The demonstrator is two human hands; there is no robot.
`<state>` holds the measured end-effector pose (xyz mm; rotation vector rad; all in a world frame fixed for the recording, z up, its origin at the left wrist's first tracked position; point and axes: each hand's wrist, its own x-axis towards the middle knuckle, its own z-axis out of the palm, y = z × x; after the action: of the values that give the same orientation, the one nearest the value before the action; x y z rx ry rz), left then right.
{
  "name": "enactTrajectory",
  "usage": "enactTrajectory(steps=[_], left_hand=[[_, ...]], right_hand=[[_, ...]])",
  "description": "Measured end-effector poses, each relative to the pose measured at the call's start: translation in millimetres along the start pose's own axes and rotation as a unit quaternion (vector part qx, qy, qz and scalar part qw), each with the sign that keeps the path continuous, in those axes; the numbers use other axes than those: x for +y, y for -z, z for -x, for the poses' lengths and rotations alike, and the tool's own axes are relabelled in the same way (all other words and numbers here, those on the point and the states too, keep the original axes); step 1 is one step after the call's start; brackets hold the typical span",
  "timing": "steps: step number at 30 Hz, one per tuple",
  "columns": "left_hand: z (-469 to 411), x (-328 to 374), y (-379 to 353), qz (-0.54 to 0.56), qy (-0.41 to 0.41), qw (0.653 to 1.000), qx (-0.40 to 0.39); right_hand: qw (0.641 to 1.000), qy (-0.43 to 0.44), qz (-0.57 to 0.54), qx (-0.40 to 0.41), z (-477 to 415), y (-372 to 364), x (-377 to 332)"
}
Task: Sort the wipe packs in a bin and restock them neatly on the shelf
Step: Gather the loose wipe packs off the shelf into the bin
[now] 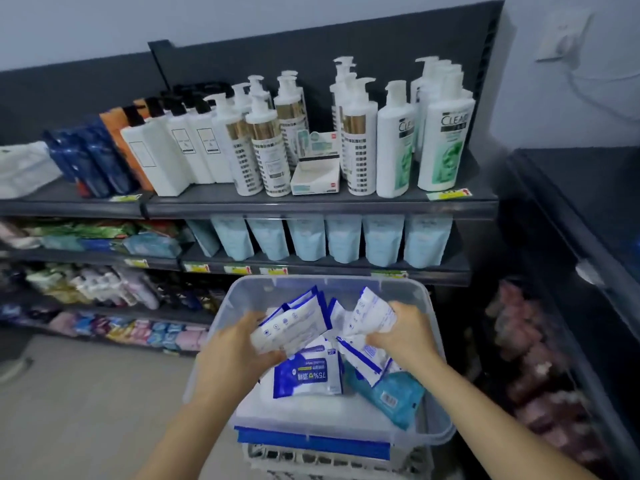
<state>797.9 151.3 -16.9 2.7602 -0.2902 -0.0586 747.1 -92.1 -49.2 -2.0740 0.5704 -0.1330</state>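
Note:
A clear plastic bin (429, 341) stands in front of the shelf and holds several white-and-blue wipe packs. My left hand (235, 355) grips a small stack of white-and-blue packs (294, 323) above the bin. My right hand (405, 330) grips another white pack (374, 311), lifted and tilted. Below the hands lie a blue-and-white pack printed 75% (308, 374) and a teal pack (388, 393) at the right. More white-and-blue packs lean against the bin's far side.
The dark shelf unit (311, 206) carries pump bottles (391, 143) on top and pale blue pouches (346, 239) below. Mixed packets fill the lower left shelves (104, 289). A second dark rack (571, 271) stands at the right. The bin rests on a crate (329, 459).

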Motion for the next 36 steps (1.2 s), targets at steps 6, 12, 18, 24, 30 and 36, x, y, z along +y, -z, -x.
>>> enactTrajectory(steps=[6, 12, 18, 24, 30, 36], left_hand=[[-52.6, -24.8, -33.9, 0.025, -0.030, 0.993, -0.107], [-82.9, -25.8, -55.1, -0.017, -0.187, 0.974, -0.124], [-72.6, 23.8, -63.4, -0.060, -0.378, 0.916, -0.116], [-10.4, 112.7, -75.9, -0.087, -0.588, 0.798, -0.102], [117.5, 207.6, -81.2, -0.034, -0.755, 0.652, -0.055], [298.5, 261.8, -84.7, 0.044, -0.838, 0.541, -0.062]], right_hand=[[0.993, -0.051, 0.081, -0.063, -22.7, -34.3, 32.9], [0.986, -0.097, 0.135, 0.007, 9.9, -31.0, 42.4], [0.981, -0.092, 0.145, 0.094, 76.2, -11.3, 36.3], [0.948, -0.140, 0.198, 0.204, 192.7, 49.7, 47.8], [0.885, -0.237, 0.240, 0.321, 365.7, 109.9, 72.2], [0.794, -0.346, 0.271, 0.420, 570.9, 132.8, 98.6]])
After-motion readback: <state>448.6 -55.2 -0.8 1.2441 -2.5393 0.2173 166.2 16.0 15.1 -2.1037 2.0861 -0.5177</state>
